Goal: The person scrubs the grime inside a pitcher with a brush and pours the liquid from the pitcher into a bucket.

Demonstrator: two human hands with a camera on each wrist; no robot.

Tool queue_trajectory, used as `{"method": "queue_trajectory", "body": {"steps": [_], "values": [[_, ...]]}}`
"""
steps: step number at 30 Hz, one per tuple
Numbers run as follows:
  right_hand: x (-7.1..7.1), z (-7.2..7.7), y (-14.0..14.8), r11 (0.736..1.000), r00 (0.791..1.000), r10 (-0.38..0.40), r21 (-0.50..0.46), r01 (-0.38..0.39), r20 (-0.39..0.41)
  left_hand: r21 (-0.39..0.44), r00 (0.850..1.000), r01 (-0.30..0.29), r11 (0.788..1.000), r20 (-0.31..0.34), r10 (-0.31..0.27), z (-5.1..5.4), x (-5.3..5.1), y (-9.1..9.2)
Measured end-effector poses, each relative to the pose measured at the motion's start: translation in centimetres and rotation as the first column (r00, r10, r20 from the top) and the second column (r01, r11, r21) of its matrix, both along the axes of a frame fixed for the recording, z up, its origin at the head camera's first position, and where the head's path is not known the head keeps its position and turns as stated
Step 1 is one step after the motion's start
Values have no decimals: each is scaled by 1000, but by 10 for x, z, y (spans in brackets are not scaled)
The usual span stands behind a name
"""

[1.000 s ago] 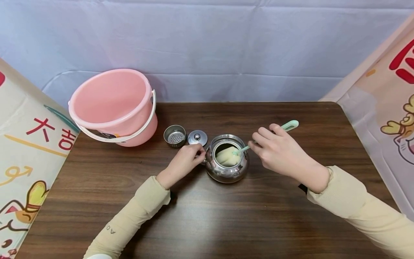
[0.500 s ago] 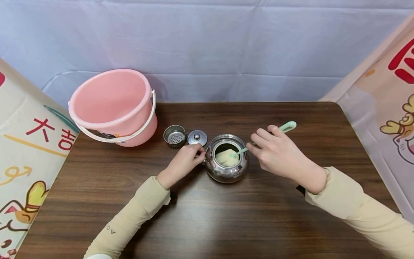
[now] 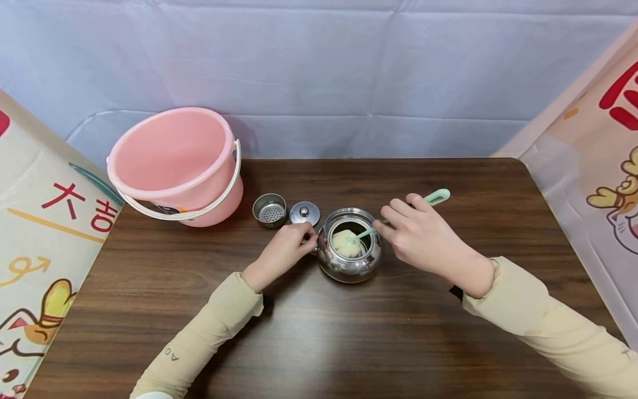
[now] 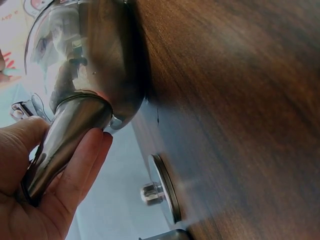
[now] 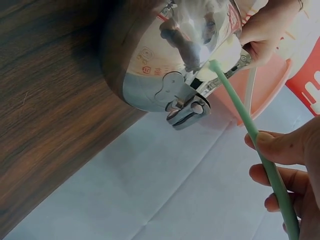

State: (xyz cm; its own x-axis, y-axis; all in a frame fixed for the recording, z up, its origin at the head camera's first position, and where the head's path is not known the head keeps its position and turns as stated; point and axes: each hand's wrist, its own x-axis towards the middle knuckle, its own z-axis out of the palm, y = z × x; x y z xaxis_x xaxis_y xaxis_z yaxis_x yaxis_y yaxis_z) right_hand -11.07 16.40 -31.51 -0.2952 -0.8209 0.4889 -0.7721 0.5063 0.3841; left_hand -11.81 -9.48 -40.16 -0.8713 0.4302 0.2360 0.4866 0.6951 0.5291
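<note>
sponge brush (image 3: 346, 244) in steel teapot (image 3: 344, 272)
left hand (image 3: 281, 249) grips spout (image 4: 67, 145), right hand (image 3: 420, 234) pinches brush handle (image 5: 236, 99); i'd swirl gently

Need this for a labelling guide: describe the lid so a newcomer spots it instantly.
On the brown table, start at the big pink bucket and go right in the head view. Past the small strainer, just before the shiny teapot, sits the lid. Unlike the open-topped neighbours, it is a shallow metal disc with a central knob.
</note>
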Motion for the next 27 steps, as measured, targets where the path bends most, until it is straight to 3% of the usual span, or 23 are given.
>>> {"method": "queue_trajectory", "body": {"steps": [6,13,27], "values": [[0,-3,3,999,999,-36,25,36,28,4,1000,4,1000,-14,-4,-2,0,-1],[-4,-5,7,998,998,-59,8,59,-28,10,1000,16,1000,-27,-16,-3,0,-1],[-1,-2,14,997,997,-72,23,72,-26,6,1000,15,1000,-18,-15,-1,0,0]]}}
